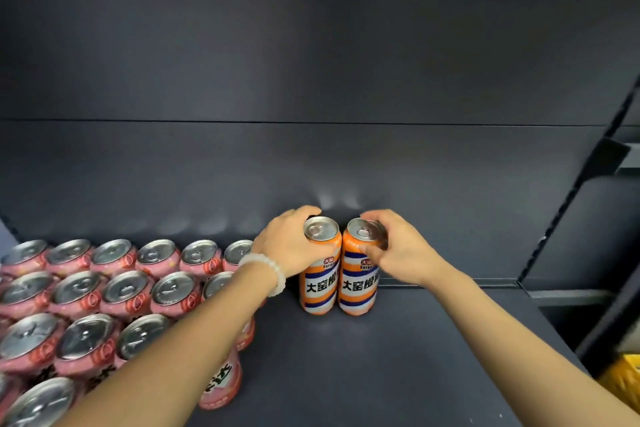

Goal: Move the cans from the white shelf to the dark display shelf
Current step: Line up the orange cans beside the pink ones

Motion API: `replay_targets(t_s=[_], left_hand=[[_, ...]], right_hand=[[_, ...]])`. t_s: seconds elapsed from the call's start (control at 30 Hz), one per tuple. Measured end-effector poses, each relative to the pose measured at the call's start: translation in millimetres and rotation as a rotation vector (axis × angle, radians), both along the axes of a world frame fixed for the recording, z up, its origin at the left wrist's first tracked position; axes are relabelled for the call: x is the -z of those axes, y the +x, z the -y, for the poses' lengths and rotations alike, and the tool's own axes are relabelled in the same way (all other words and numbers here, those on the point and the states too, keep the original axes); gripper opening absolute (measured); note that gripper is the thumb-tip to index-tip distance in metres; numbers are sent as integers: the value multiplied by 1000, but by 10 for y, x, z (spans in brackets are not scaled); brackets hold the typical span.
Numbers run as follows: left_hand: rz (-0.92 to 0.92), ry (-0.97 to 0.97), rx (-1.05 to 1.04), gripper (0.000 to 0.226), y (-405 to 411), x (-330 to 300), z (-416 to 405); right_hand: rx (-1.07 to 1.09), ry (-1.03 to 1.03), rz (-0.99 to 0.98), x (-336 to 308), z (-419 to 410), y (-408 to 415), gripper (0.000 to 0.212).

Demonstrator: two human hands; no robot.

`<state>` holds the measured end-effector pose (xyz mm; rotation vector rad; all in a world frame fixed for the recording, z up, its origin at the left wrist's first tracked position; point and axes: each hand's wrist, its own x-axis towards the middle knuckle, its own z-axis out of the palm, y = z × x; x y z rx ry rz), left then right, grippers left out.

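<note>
Two tall orange cans with white and blue bands stand upright and side by side near the back of the dark display shelf [398, 350]. My left hand [289, 243] grips the top of the left orange can [318, 282]. The right orange can [358, 284] has my right hand [398, 250] wrapped around its upper part. The two cans touch each other. A white bead bracelet sits on my left wrist. The white shelf is out of view.
Several pink cans [104, 295] fill the left part of the same shelf in tight rows, under my left forearm. The dark back panel [311, 80] rises behind. A slanted shelf upright [588, 218] and something yellow [623, 378] are at the right.
</note>
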<state>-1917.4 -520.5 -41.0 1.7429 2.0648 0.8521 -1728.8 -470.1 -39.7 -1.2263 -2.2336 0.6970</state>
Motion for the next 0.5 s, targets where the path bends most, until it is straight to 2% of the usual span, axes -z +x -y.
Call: replay_targets(t_s=[0.1, 0.2, 0.3, 0.5], left_hand=[[-191, -18, -76, 71, 62, -27, 24], [-312, -3, -138, 69, 120, -45, 39], [-343, -20, -129, 63, 107, -64, 12], [-281, -16, -31, 53, 52, -77, -61]], right_hand=[[-20, 42, 85, 27, 42, -19, 61], [49, 144, 201, 81, 103, -23, 79], [120, 222, 277, 101, 103, -48, 76], [23, 219, 162, 185, 36, 33, 72]])
